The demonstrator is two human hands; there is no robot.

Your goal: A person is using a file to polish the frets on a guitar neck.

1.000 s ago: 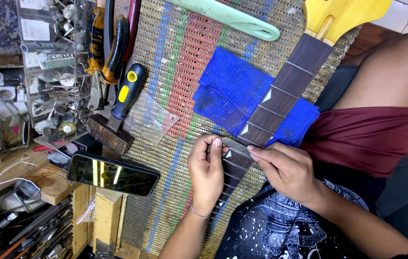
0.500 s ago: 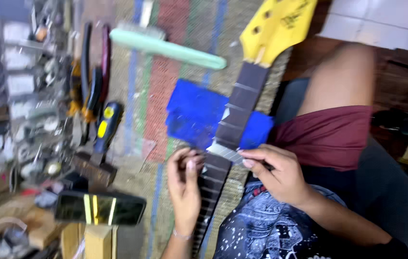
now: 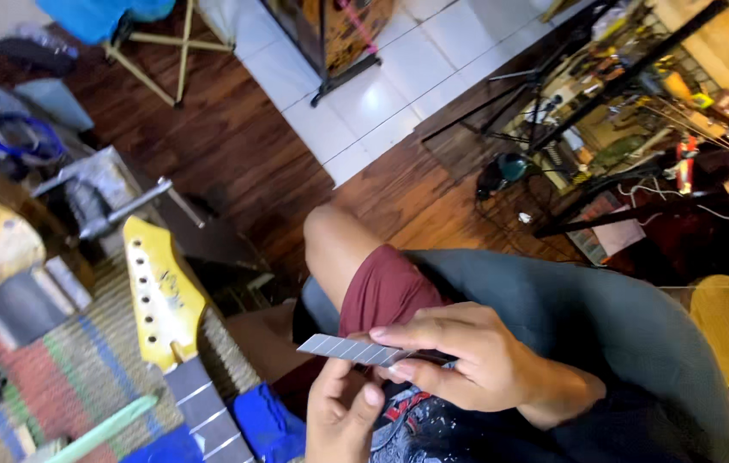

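Lifted off the fretboard since a moment ago, the thin segmented metal blade (image 3: 354, 349) now sits over my lap, and my view has swung toward the floor and the guitar neck (image 3: 197, 399) with its yellow headstock (image 3: 155, 296) at lower left. My right hand (image 3: 459, 364) pinches the blade's near end firmly; my left hand (image 3: 343, 411), fingers loosely curled, holds nothing, its thumb up near the blade's underside. To handle it well, I'd judge I should support the free end from the flat, fingertips clear of the edge
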